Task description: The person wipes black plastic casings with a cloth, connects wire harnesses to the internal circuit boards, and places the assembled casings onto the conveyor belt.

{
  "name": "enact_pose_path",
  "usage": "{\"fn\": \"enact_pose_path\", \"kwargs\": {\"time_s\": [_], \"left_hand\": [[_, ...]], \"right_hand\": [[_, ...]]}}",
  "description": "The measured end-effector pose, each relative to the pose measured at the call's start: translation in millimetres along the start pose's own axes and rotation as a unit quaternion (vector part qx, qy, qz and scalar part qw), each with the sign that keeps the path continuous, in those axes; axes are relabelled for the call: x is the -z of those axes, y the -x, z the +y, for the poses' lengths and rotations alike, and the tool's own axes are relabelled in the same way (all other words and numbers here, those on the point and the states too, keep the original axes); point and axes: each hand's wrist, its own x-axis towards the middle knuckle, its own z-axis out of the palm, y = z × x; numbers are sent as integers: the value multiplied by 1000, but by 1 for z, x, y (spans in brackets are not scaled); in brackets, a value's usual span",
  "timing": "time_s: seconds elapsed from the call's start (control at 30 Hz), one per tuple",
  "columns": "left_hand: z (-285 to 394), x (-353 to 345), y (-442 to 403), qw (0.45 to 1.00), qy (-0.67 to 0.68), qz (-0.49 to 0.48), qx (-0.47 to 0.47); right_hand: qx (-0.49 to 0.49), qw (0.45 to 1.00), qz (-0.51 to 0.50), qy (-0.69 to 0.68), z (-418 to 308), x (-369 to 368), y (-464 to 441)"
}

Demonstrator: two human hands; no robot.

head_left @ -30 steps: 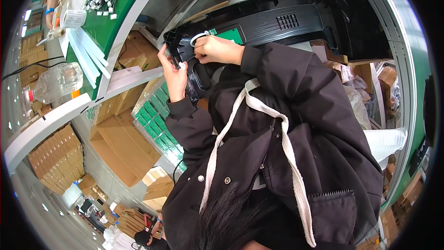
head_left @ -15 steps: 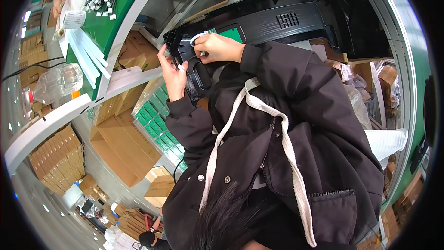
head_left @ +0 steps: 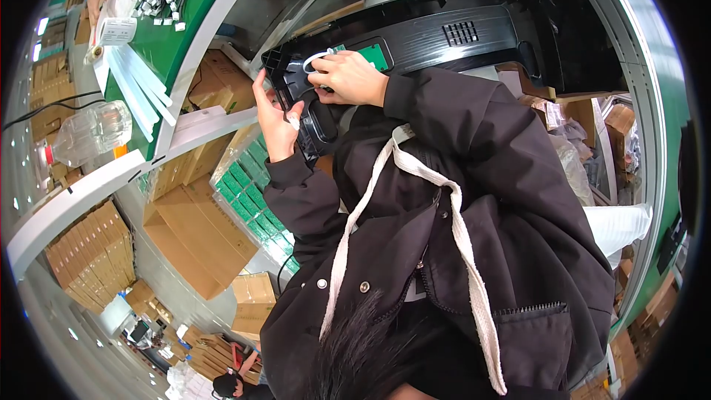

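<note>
A long black plastic housing (head_left: 437, 26) with a slotted vent lies across the top of the view, its left end in front of my body. My left hand (head_left: 278, 124) grips that end at its edge, fingers around the rim; a small white piece (head_left: 294, 121) shows by its thumb. My right hand (head_left: 354, 78) is closed over the housing's inside, with curled fingers pinching the end of a looped white cable (head_left: 309, 64). Its fingertips partly hide what lies beneath. A green circuit board (head_left: 375, 57) sits in the housing just beyond the right hand. An oval black part (head_left: 321, 120) lies below both hands.
On a green bench (head_left: 194, 52) at left lie black cables with white connectors (head_left: 159, 6), a label roll (head_left: 118, 30) and pale strips (head_left: 141, 85). Nearby is a clear bottle (head_left: 96, 132). Cardboard boxes (head_left: 196, 241) stand below. Another person's hand (head_left: 96, 1) shows upper left.
My right hand has shifted slightly left and its fingers have curled further down over the housing. The left thumb has moved slightly. The housing has barely moved.
</note>
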Motion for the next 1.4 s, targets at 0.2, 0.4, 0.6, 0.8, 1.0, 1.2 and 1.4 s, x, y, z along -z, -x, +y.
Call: {"fn": "enact_pose_path", "kwargs": {"time_s": [0.2, 0.4, 0.6, 0.8, 1.0, 1.2, 1.4], "left_hand": [[-17, 4, -6, 999, 40, -13, -13], [-21, 6, -8, 999, 37, -14, 1], [-16, 4, -9, 999, 33, -7, 12], [-23, 1, -14, 998, 61, 8, -34], [-61, 4, -16, 994, 99, 21, -42], [-35, -1, -33, 995, 70, 0, -67], [51, -3, -23, 968, 205, -130, -59]], "right_hand": [[11, 1000, -4, 11, 6, -2, 0], [9, 1000, -25, 0, 8, -2, 0], [25, 1000, -17, -5, 12, -2, -1], [-11, 999, -34, -17, 6, 73, 8], [-145, 930, -8, 339, 51, 230, 64], [-28, 920, -213, 328, 82, 290, 115], [-44, 909, -84, 406, 39, 359, 118]]}}
